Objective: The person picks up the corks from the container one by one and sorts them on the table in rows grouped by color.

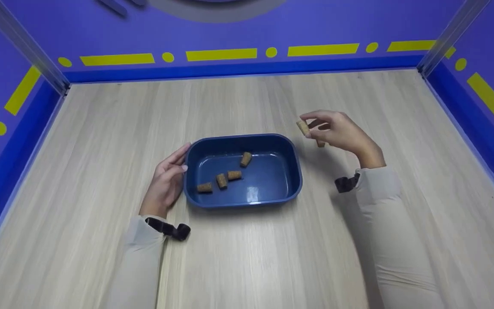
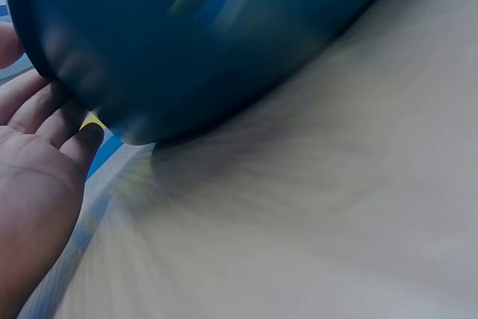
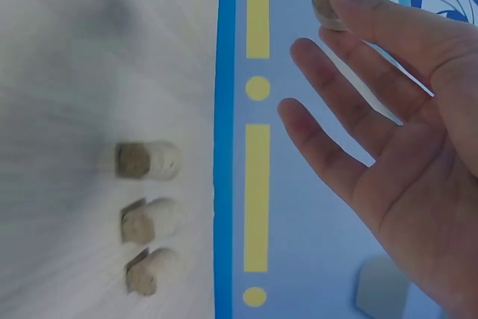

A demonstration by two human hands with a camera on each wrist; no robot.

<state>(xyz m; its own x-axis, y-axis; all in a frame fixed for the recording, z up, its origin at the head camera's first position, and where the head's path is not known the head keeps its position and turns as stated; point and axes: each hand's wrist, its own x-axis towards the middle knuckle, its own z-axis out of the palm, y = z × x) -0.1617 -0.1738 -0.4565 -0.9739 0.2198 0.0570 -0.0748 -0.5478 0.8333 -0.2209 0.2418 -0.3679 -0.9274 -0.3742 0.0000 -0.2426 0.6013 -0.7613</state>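
My right hand [image 1: 337,131] pinches a tapered cork stopper [image 1: 303,127] between thumb and fingertips, above the table to the right of a dark blue tub [image 1: 243,205]. In the right wrist view the pinched cork [image 3: 324,7] shows end-on, while the other fingers spread loosely. Four-sided with rounded corners, the tub holds several corks [image 1: 234,175] lying on its floor, mostly toward the left. My left hand [image 1: 165,182] grips the tub's left side, thumb at the rim and fingers along the outer wall [image 2: 187,57].
Three corks [image 3: 138,225] lie in a row on the table in the right wrist view; in the head view my right hand mostly hides them, one cork [image 1: 321,143] peeking out below it. Purple panels [image 1: 230,34] with yellow marks wall the wooden table [image 1: 247,257].
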